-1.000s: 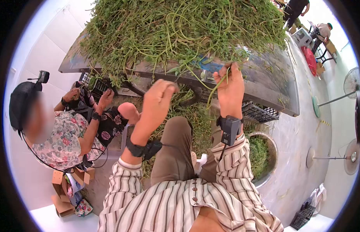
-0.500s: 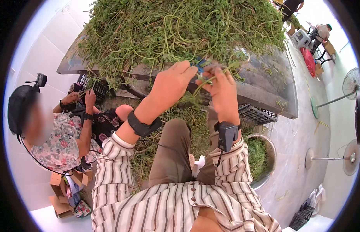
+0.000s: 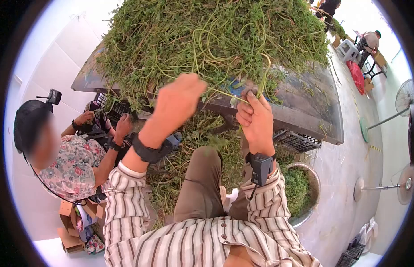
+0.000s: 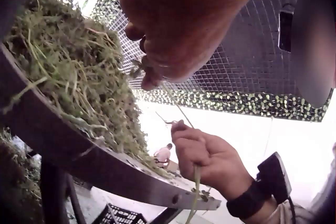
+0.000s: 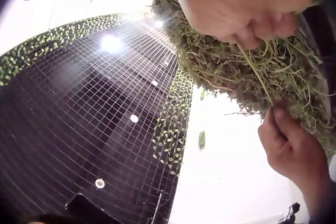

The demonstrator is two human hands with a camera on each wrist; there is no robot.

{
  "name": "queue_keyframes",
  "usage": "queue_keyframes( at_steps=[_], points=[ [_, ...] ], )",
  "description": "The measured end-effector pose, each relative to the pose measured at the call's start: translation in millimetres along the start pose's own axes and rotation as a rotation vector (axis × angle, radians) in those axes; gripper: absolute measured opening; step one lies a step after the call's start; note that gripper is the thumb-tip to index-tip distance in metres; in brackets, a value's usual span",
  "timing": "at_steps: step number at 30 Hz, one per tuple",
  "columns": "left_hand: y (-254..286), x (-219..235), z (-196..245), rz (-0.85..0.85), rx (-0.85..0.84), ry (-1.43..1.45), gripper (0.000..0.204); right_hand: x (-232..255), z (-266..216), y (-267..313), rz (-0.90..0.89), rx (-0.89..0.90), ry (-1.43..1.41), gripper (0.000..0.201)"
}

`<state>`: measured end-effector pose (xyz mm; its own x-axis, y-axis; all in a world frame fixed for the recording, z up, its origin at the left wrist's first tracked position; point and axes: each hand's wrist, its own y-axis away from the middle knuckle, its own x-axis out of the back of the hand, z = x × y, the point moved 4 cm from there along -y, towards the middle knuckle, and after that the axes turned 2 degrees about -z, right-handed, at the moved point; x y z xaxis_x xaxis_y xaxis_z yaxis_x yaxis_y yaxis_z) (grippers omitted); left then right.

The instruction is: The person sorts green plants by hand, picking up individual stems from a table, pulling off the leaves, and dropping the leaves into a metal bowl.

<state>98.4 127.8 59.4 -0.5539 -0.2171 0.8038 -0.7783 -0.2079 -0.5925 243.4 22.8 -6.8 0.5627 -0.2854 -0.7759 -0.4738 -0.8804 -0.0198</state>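
Note:
A thin green plant stem (image 3: 224,92) stretches between my two hands in front of the heap. My left hand (image 3: 176,106) pinches one end of it, which shows in the right wrist view, where thumb and forefinger close on the stem (image 5: 256,73). My right hand (image 3: 256,119) grips the other end, together with longer stems (image 3: 264,75) that stick up past its fingertips and hang below the fist in the left wrist view. Beyond both hands, a big heap of leafy green stems (image 3: 171,49) covers most of the table (image 3: 304,89).
Under the table's edge stands a black crate (image 3: 298,138). A round tub (image 3: 317,182) of greens is beside my right leg. Loose greens (image 3: 171,178) lie on the floor around my legs. Another person (image 3: 73,160) sits close on the left. Fans (image 3: 405,184) stand at the right.
My left hand came in to meet the right hand, then pulled away to the left with a stem end. The right hand now holds its stems more upright.

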Motion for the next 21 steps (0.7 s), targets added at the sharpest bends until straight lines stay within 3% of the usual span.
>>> queue_keyframes(
  at_steps=[8,9,11,12,14,16,18,19,20,21],
  points=[
    [18.6,10.9,-23.2,0.052,0.236,0.004,0.014,-7.9,16.6,-5.1,-0.023,-0.097,-0.114,0.006],
    [26.2,9.0,-40.7,0.048,0.235,0.008,0.014,-2.7,12.7,-5.0,-0.018,-0.097,-0.115,0.006],
    [52.6,14.8,-89.2,0.23,0.246,-0.302,0.011,16.0,-4.4,-7.5,0.057,-0.012,-0.3,0.007],
    [57.8,15.6,-93.1,0.224,0.239,-0.3,0.011,22.0,-14.5,-8.9,0.057,0.027,-0.263,0.007],
    [79.6,17.2,-109.6,0.282,0.666,0.259,0.017,25.0,-15.1,-14.3,0.056,0.041,-0.288,0.009],
    [70.0,2.7,-60.1,0.014,1.035,0.694,0.027,23.5,-7.5,-16.9,0.046,0.005,-0.352,0.015],
    [62.6,-22.0,-21.7,-0.158,0.833,0.983,0.024,20.4,0.7,-17.5,0.036,-0.008,-0.36,0.015],
    [60.3,-34.5,2.0,-0.184,0.911,1.146,0.023,20.3,3.6,-16.8,0.03,-0.009,-0.369,0.015],
    [60.1,-52.9,9.3,-0.215,0.695,1.11,0.023,19.3,5.3,-15.8,0.033,-0.011,-0.366,0.015],
    [51.9,-57.3,27.6,-0.278,0.725,1.118,0.026,18.2,6.4,-14.4,0.033,-0.021,-0.368,0.015]
  ],
)
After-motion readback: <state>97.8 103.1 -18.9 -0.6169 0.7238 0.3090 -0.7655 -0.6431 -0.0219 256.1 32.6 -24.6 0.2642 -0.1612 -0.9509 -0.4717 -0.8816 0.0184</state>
